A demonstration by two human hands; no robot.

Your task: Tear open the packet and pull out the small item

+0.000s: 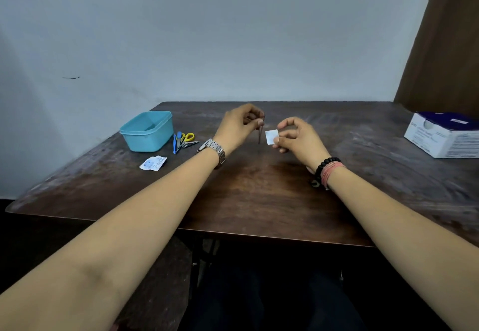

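My left hand point(239, 125) pinches a thin dark metal tool, like tweezers point(261, 131), which hangs upright with its tip pointing down above the wooden table point(259, 195). A metal watch sits on that wrist. Just to its right, my right hand point(298, 138) pinches a small white square pad point(272, 136) between thumb and fingers, close to the tool but apart from it. Bead and thread bracelets circle the right wrist. Both hands hover over the middle of the table.
A light blue plastic tub point(147, 132) stands at the left. Beside it lie yellow-handled scissors point(188, 137), a blue tool and a metal clipper point(188, 144). A torn white sachet point(153, 163) lies nearer. A white and blue carton point(444, 135) sits at the right edge.
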